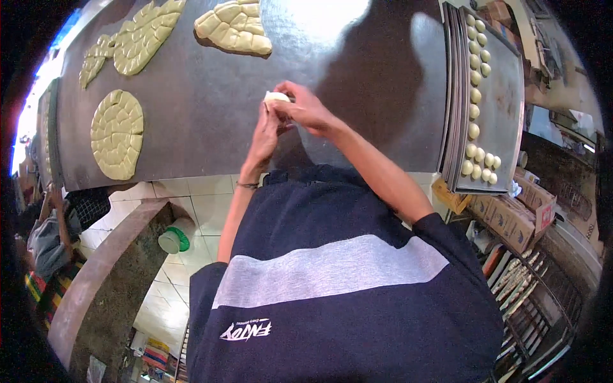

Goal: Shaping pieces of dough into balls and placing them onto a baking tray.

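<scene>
Over the dark work table [377,96], my left hand [265,134] and my right hand [303,108] meet around a small pale dough piece [278,97], fingers curled on it from both sides; some fingertips are hidden. Flat dough cut into many pieces lies in three places: a round slab [117,134] at left, a long irregular one [143,38] behind it, and a smaller one [233,32] at top centre. On the right, a metal tray [507,89] on a stack of trays holds several dough balls [474,112] along its left and near sides.
A person [48,233] is at the far left. Below the table are a concrete ledge [89,290], a green-rimmed container [174,240] and the tiled floor [204,204]. Cardboard boxes [501,220] and a rack [530,306] stand at the lower right.
</scene>
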{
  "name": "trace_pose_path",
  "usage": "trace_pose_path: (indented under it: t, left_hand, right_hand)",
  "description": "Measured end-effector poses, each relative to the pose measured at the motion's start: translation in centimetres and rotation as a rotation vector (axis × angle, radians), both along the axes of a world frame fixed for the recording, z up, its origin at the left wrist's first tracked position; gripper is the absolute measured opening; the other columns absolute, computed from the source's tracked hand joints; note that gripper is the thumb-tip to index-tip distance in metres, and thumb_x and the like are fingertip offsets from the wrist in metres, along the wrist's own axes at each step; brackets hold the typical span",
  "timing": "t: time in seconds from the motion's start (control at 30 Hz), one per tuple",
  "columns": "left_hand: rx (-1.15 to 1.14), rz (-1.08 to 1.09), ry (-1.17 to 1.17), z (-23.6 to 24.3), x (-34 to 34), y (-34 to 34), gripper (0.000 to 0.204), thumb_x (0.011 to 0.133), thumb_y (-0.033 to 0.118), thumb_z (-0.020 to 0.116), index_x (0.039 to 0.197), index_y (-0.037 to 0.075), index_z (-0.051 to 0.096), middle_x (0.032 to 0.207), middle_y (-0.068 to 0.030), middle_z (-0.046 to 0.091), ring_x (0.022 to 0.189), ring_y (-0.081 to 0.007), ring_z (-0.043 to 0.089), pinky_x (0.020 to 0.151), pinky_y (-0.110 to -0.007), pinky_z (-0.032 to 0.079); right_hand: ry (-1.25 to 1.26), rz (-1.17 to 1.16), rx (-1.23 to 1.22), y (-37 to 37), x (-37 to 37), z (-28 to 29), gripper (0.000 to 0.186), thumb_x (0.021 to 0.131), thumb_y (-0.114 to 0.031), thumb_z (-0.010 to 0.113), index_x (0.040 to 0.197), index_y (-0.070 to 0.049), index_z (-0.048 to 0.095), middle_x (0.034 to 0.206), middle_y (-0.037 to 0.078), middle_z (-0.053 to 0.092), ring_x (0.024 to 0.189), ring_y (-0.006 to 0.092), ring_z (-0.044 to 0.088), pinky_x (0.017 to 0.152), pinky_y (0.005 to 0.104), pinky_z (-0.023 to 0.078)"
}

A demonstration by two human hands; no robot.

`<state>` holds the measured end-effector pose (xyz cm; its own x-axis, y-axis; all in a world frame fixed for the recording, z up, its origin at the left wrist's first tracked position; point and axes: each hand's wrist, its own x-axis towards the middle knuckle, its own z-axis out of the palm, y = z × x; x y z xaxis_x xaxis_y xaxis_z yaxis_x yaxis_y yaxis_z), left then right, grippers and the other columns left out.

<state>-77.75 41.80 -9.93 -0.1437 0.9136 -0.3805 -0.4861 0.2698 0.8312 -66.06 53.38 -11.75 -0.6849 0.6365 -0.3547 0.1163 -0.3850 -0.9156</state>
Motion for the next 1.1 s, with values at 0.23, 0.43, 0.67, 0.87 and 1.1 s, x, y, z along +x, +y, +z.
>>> trace_pose_path:
  t: [0.23,0.43,0.67,0.87,1.1]
  left_hand:
    - [-0.064,0.144,0.830,-0.9,1.1,1.3,0.026,0.103,0.025,0.061,0.117,0.004,0.055,0.098,-0.0154,0.064,0.090,-0.0224,0.064,0.079,-0.038,0.052]
    - [0.200,-0.297,1.398,-1.4,-3.2,-8.8,0.028,0.100,0.025,0.063,0.117,0.005,0.055,0.124,-0.0162,0.055,0.116,-0.0304,0.053,0.102,-0.046,0.039]
    - [0.444,-0.223,1.821,-3.6,-7.2,-0.9,0.041,0.085,0.031,0.067,0.121,0.012,0.057,0.133,-0.0109,0.052,0.128,-0.0305,0.045,0.107,-0.052,0.031]
    - [0.238,-0.165,1.401,-6.2,1.9,0.3,0.045,0.081,0.018,0.069,0.124,0.012,0.058,0.112,-0.0095,0.062,0.111,-0.0294,0.055,0.101,-0.046,0.037]
    - [0.560,-0.174,1.653,-4.2,-9.6,-1.5,0.045,0.079,0.013,0.069,0.123,0.013,0.058,0.103,-0.0081,0.064,0.105,-0.0276,0.056,0.093,-0.043,0.040]
  right_hand:
    - [0.102,-0.999,-0.059,3.5,17.4,5.6,0.019,0.097,-0.019,0.070,0.112,-0.010,0.064,0.106,0.003,0.069,0.094,0.0159,0.064,0.076,0.0352,0.051]
    - [-0.645,-0.619,0.674,-5.9,28.0,4.1,0.021,0.102,-0.026,0.061,0.112,-0.007,0.059,0.123,0.012,0.060,0.105,0.0229,0.061,0.083,0.0401,0.047]
    - [-0.865,-0.036,1.413,-4.3,25.9,-2.0,0.031,0.095,-0.033,0.064,0.119,-0.014,0.059,0.129,0.012,0.055,0.113,0.0341,0.054,0.093,0.0558,0.037]
    - [-0.784,-0.464,0.954,-6.4,15.9,-4.7,0.025,0.093,-0.028,0.068,0.112,-0.013,0.062,0.112,0.007,0.065,0.105,0.0322,0.060,0.093,0.0502,0.042]
    - [-0.981,-0.300,1.131,-5.7,25.8,-1.3,0.017,0.086,-0.022,0.074,0.098,-0.012,0.067,0.094,0.008,0.068,0.097,0.0320,0.060,0.085,0.0468,0.041]
